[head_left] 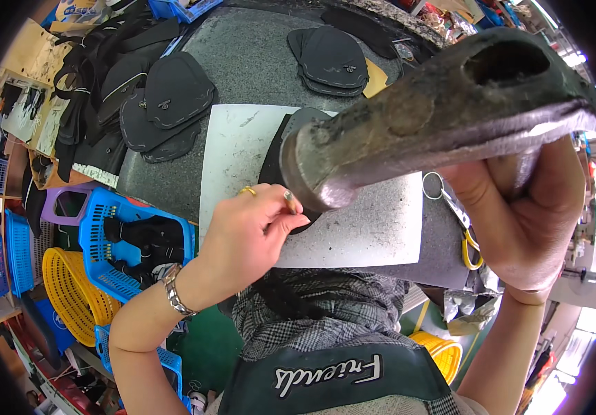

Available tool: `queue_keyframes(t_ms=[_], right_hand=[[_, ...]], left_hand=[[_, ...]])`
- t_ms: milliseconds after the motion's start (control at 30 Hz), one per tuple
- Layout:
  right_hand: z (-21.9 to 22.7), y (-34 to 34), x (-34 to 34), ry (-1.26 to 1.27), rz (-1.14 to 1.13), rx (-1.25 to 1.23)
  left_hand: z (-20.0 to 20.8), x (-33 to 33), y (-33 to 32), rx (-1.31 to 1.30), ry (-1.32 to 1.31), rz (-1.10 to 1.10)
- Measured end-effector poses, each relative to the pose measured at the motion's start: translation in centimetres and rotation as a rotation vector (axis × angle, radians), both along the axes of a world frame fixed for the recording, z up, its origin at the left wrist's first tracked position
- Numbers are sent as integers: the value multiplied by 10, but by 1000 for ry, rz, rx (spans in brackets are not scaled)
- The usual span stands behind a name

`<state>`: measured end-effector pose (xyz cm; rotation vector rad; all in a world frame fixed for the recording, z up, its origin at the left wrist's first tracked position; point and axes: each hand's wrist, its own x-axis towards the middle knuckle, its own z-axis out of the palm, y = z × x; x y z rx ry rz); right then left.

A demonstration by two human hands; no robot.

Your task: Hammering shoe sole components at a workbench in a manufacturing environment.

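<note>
Raised close to the camera, a steel hammer (408, 121) covers much of the upper right; its dark eye hole shows on top. My right hand (529, 214) is closed around its handle below the head. My left hand (242, 225) pinches a thin brass-coloured rod, likely a hand punch (289, 200), between thumb and fingers. Under it lies a flat black piece (272, 162) of leather or fabric, partly hidden by the hammer and my fingers. The piece rests on a marked white board (374, 232). The lower tip of the rod is hidden.
Stitched black pieces lie in stacks at the far left (177, 93) and far middle (332, 62) of the grey worktable (242, 48). Yellow-handled scissors (471, 249) lie right of the board. A blue basket (97, 266) with black items and a yellow basket (69, 294) stand at left.
</note>
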<state>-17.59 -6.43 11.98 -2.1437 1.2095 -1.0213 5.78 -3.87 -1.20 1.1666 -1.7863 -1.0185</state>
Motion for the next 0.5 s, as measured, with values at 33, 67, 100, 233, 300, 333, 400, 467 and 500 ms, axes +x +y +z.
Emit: queue_keyframes(t_ms=[33, 67, 100, 233, 300, 333, 400, 467, 500], right_hand=[[-11, -1, 4, -83, 53, -96], [-6, 2, 8, -76, 39, -101], [0, 4, 13, 358, 136, -56], [4, -1, 6, 696, 234, 13], [12, -2, 8, 492, 195, 142], [10, 1, 8, 324, 108, 111], [10, -7, 12, 280, 175, -206], [14, -7, 12, 221, 173, -116], [12, -2, 13, 434, 182, -101]], left_hand=[[3, 0, 1, -129, -146, -27], [4, -3, 1, -135, -140, -40], [4, -5, 1, -227, -160, -55], [5, -3, -8, 48, 7, 3], [1, -1, -8, 291, 218, 51], [-2, -2, -6, 292, 216, 55], [-8, -3, -3, 149, 174, 49], [1, -3, -3, 65, 6, 6], [4, -7, -2, -145, -120, -20]])
